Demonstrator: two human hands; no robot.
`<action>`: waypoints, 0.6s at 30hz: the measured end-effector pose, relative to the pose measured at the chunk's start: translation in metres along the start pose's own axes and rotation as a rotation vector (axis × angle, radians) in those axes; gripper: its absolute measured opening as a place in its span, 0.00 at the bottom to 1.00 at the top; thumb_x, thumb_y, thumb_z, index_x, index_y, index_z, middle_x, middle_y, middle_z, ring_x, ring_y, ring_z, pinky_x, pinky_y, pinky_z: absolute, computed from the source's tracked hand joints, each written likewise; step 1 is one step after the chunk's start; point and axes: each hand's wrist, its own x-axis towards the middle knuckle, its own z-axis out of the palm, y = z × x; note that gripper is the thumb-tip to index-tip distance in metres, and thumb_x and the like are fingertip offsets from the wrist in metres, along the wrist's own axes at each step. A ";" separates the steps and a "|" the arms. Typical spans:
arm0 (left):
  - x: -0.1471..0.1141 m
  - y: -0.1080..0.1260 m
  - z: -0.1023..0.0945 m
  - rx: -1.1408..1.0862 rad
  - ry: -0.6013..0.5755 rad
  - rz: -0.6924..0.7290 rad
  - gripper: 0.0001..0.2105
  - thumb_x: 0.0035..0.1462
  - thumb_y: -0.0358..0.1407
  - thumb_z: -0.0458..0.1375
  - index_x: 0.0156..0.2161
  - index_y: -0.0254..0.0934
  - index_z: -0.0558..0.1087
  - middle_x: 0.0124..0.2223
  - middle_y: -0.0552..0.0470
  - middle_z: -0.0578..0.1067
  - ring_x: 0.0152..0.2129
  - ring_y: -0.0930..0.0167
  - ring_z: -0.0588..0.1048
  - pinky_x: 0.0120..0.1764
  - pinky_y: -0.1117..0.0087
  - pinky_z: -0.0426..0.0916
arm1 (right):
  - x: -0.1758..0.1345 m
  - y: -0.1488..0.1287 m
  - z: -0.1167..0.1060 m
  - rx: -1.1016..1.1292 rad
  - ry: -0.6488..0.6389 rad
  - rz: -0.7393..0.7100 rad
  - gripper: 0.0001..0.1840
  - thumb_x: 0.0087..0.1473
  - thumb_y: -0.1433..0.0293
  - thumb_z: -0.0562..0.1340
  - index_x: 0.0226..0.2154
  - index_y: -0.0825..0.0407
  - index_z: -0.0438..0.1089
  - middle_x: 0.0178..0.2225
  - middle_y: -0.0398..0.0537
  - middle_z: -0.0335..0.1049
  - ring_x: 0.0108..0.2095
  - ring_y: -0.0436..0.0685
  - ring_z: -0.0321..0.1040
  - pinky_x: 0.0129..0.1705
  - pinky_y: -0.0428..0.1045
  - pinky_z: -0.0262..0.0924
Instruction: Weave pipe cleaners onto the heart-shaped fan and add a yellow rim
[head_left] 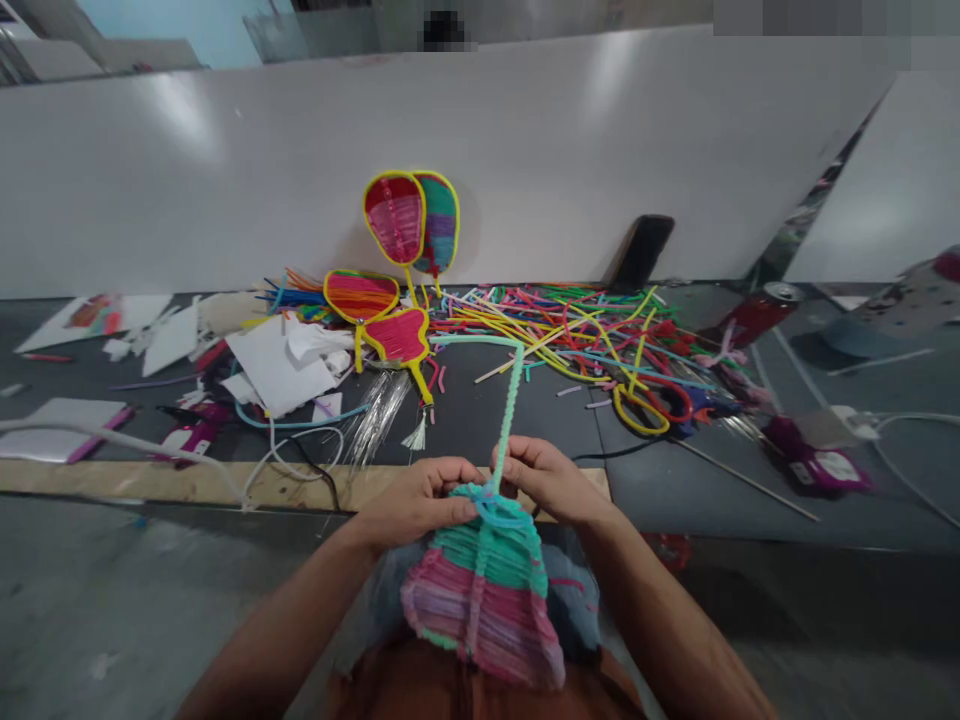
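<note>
A fan-shaped piece woven from pipe cleaners (487, 590), teal at its narrow end and pink and purple below, hangs over my lap. My left hand (431, 500) pinches its narrow teal end between thumb and fingers. At that same end my right hand (536, 475) closes its fingertips around the base of a pale green pipe cleaner (510, 405). This strand rises from the piece and bends sharply left at its top, over the table. A loop of blue pipe cleaner (501, 512) crosses the narrow end, just under my fingers.
Finished yellow-rimmed fans (395, 215) lean on the white partition (525, 150). Loose colored pipe cleaners (555, 325) cover the table's back. White paper scraps (281, 365) lie left. Right are scissors (697, 405), a phone (643, 252), a red can (761, 310) and a purple glue gun (817, 460).
</note>
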 end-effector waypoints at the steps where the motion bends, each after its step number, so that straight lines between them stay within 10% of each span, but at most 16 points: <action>1: -0.001 0.000 0.000 -0.006 -0.007 -0.007 0.18 0.42 0.44 0.67 0.34 0.32 0.71 0.26 0.56 0.71 0.21 0.78 0.65 0.25 0.78 0.59 | 0.000 0.000 -0.002 -0.026 0.030 -0.029 0.19 0.51 0.54 0.62 0.26 0.53 0.65 0.20 0.37 0.59 0.20 0.45 0.52 0.22 0.42 0.48; 18: 0.001 -0.006 0.008 -0.117 0.218 0.010 0.16 0.35 0.39 0.70 0.25 0.33 0.69 0.21 0.58 0.70 0.17 0.78 0.67 0.22 0.77 0.62 | 0.001 0.024 0.021 0.557 0.076 0.066 0.22 0.42 0.56 0.69 0.37 0.52 0.70 0.26 0.41 0.68 0.24 0.47 0.62 0.28 0.44 0.57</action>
